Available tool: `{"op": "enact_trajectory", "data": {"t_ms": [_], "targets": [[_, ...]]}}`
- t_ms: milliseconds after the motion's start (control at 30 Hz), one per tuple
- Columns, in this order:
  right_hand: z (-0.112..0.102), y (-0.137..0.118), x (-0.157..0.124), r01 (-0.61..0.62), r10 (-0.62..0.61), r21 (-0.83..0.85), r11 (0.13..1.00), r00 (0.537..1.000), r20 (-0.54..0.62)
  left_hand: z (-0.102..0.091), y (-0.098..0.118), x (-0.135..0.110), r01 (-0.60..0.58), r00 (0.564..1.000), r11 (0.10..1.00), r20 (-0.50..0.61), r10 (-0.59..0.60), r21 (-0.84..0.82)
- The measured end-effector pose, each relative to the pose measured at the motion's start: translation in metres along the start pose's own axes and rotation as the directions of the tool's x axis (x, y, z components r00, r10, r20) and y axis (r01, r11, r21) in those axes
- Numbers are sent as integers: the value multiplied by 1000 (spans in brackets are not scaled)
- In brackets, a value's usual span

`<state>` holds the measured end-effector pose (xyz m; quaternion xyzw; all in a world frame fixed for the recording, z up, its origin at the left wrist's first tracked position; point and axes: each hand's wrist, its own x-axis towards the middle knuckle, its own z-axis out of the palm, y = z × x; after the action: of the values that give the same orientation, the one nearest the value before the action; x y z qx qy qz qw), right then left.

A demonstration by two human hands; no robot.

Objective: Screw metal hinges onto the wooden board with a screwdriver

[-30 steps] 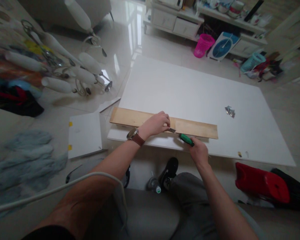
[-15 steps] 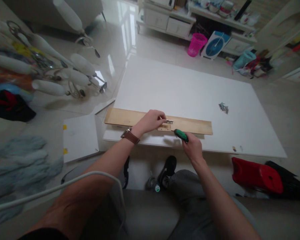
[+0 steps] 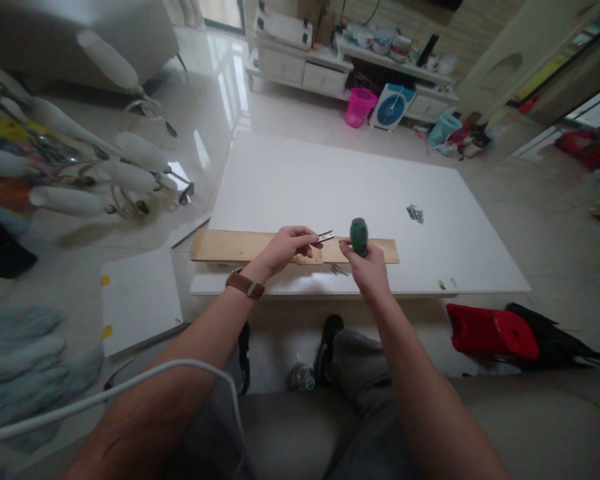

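Note:
My left hand (image 3: 287, 244) pinches a small metal hinge (image 3: 325, 236) lifted just above a long wooden plank (image 3: 230, 245). My right hand (image 3: 366, 267) grips a green-handled screwdriver (image 3: 359, 235), held upright with the handle end up. The plank lies along the near edge of a large white board (image 3: 330, 187) on the floor. A few loose screws (image 3: 336, 269) lie on the board between my hands. A small wooden block (image 3: 307, 259) sits at the plank's near edge.
A pile of metal hardware (image 3: 414, 213) lies further right on the board. A red object (image 3: 490, 332) and black item lie at the right, a small white panel (image 3: 140, 300) at the left, a chandelier (image 3: 105, 173) beyond it. A pink basket (image 3: 359, 105) and fan stand at the back.
Both hands have lifted off the plank. The left hand has raised the hinge, and the right hand has turned the screwdriver upright. The camera has tilted up.

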<state>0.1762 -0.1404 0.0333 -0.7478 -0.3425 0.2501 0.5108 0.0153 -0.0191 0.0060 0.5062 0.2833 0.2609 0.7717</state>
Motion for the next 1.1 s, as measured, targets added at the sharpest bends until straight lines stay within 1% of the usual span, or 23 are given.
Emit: {"op": "enact_trajectory", "data": {"t_ms": [100, 200, 333, 467, 633, 733, 867, 1000, 1100], "targets": [[9, 1, 2, -45, 46, 125, 991, 999, -1, 2, 1, -2, 25, 1000, 999, 3, -25, -30], [18, -1, 6, -45, 51, 186, 981, 998, -30, 1, 2, -3, 34, 999, 998, 0, -34, -49], [31, -8, 7, -52, 60, 224, 973, 998, -27, -3, 2, -1, 41, 999, 998, -22, -43, -56], [42, -13, 7, -65, 82, 248, 967, 995, -60, -5, 4, 1, 35, 998, 995, -48, -39, -90], [47, -8, 11, -97, 133, 286, 953, 985, -109, -6, 7, 0, 41, 996, 993, -70, -49, -109], [48, -1, 16, -134, 168, 293, 947, 981, -95, -8, 4, 1, 57, 994, 996, -85, -62, -66], [47, 7, 23, -187, 207, 274, 943, 977, -47, -10, -2, 4, 53, 991, 999, -123, -53, -4], [47, 10, 28, -229, 242, 299, 926, 970, -6, -10, -4, 7, 82, 983, 996, -167, -75, 36], [49, 10, 31, -243, 251, 314, 918, 968, 15, -10, -3, 7, 77, 980, 996, -187, -69, 36]]}}
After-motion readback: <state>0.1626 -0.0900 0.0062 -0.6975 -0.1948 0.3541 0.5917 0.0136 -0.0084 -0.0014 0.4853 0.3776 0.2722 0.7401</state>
